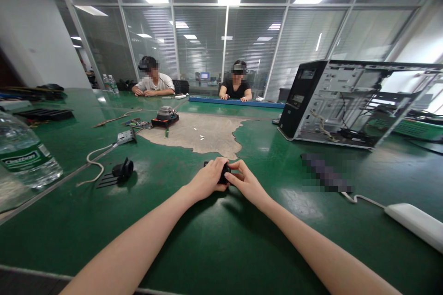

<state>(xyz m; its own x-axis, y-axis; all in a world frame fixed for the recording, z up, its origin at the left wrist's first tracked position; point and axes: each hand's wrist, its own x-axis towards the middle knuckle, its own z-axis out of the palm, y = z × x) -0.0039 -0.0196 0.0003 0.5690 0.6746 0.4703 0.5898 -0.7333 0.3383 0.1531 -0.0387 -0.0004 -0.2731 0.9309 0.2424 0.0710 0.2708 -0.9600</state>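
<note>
A small black object (pixel 224 175), boxy in outline and mostly covered by fingers, is held just above or on the green table (pixel 194 253); its kind does not show. My left hand (pixel 206 179) wraps over it from the left, fingers bent around its top. From the right, my right hand (pixel 245 179) pinches its side between thumb and fingers. To the left lies a black plastic piece (pixel 122 170) with a round part and long prongs. Behind it is a metal bracket (pixel 126 136) with a pale cable.
An open computer case (pixel 304 101) stands back right. A phone-like slab (pixel 325 173) joins a white power bank (pixel 415 223) by cable. At left is a water bottle (pixel 26 156). A fan-like cooler (pixel 166 116) sits near the bare patch (pixel 207 129). Two people sit across the table.
</note>
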